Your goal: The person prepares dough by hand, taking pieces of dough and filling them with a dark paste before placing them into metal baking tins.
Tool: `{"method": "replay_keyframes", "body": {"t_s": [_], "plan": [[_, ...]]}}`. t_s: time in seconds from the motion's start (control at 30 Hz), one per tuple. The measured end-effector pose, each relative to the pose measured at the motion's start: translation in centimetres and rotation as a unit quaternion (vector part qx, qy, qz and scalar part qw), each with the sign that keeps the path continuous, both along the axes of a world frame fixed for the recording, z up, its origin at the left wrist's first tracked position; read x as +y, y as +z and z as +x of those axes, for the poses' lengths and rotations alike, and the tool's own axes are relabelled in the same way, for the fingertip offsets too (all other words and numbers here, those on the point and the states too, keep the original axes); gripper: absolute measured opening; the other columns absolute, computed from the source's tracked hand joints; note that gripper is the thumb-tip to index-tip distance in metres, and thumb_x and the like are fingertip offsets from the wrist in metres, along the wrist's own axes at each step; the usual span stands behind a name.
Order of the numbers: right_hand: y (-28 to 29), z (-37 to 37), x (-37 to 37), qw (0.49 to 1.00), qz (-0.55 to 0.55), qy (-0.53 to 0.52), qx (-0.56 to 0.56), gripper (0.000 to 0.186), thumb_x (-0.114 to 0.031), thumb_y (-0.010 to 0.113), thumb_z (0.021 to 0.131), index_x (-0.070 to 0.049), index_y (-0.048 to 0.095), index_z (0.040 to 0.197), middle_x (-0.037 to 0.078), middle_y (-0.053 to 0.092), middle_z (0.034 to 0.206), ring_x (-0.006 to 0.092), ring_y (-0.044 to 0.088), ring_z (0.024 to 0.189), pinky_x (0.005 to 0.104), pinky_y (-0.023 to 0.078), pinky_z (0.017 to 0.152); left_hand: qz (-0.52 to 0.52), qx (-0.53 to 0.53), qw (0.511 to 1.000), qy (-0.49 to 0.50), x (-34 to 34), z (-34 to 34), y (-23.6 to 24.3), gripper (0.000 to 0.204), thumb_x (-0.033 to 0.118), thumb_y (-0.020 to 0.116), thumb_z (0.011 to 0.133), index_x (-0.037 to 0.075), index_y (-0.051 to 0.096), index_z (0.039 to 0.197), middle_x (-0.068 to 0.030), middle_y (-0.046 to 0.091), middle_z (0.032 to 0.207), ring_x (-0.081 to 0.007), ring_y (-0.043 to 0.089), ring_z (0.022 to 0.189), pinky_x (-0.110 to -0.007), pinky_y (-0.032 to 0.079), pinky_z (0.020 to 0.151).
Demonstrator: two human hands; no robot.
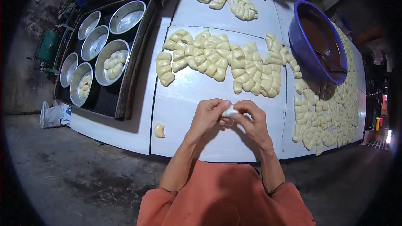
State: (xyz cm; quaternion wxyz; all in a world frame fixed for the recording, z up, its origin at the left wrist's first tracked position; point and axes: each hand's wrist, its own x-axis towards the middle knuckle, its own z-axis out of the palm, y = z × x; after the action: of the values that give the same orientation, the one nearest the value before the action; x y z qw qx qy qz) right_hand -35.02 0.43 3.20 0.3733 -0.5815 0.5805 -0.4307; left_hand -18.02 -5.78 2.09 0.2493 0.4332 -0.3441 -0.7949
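Both of my hands pinch one small pale dough piece (230, 112) above the white tabletop. My left hand (207, 115) grips it from the left, fingers curled under it, and my right hand (251, 123) closes on it from the right with thumb and fingers. A single loose dough piece (159, 130) lies on the table to the left of my hands. Just beyond my hands, groups of pale, glossy dough pieces (209, 54) lie packed together on the white table (180, 100).
A black tray (132, 88) at left holds several round metal pans (127, 16), two with dough inside. A blue tub (301, 33) of brown contents stands at the right, beside a wide spread of dough pieces (318, 125). More dough (243, 6) lies at the back.
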Motion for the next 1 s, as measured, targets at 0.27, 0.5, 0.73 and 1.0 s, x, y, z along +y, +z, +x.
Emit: {"method": "replay_keyframes", "body": {"t_s": [0.27,0.5,0.73,1.0], "plan": [[0.4,0.4,0.2,0.979,0.11,0.01,0.171,0.039,-0.027,0.07,0.087,-0.001,0.063,0.115,0.015,0.062,0.101,0.0357,0.062,0.089,0.0425,0.051,0.082,-0.203,-0.329,0.914,0.118,2.5,6.5,2.3,0.043,0.024,0.065,0.094,0.002,0.061,0.13,-0.0128,0.068,0.108,-0.017,0.064,0.088,-0.03,0.053,0.073],[0.2,1.5,0.3,0.978,0.152,0.077,0.122,0.042,-0.019,0.07,0.08,-0.001,0.061,0.117,0.016,0.062,0.102,0.0344,0.063,0.094,0.0401,0.052,0.082,-0.303,-0.572,0.759,0.075,6.3,15.3,-0.6,0.044,0.025,0.077,0.083,0.001,0.066,0.119,-0.0167,0.067,0.106,-0.029,0.066,0.092,-0.037,0.052,0.081],[2.2,3.0,1.5,0.931,-0.032,0.047,0.36,0.068,-0.04,0.077,0.076,-0.004,0.057,0.13,0.017,0.056,0.131,0.0339,0.061,0.103,0.0429,0.048,0.092,-0.117,-0.255,0.941,0.187,5.9,13.1,0.6,0.048,0.004,0.071,0.087,-0.001,0.057,0.133,-0.0136,0.073,0.1,-0.013,0.068,0.081,-0.025,0.054,0.066],[2.3,2.5,0.8,0.937,0.252,0.073,-0.229,0.039,-0.015,0.066,0.094,0.002,0.057,0.128,0.014,0.065,0.121,0.0118,0.062,0.101,0.0275,0.051,0.085,-0.093,-0.002,0.995,0.047,3.3,4.3,2.7,0.071,0.0,0.064,0.092,0.003,0.029,0.153,-0.0148,0.073,0.099,-0.0142,0.069,0.088,-0.029,0.057,0.079]]}}
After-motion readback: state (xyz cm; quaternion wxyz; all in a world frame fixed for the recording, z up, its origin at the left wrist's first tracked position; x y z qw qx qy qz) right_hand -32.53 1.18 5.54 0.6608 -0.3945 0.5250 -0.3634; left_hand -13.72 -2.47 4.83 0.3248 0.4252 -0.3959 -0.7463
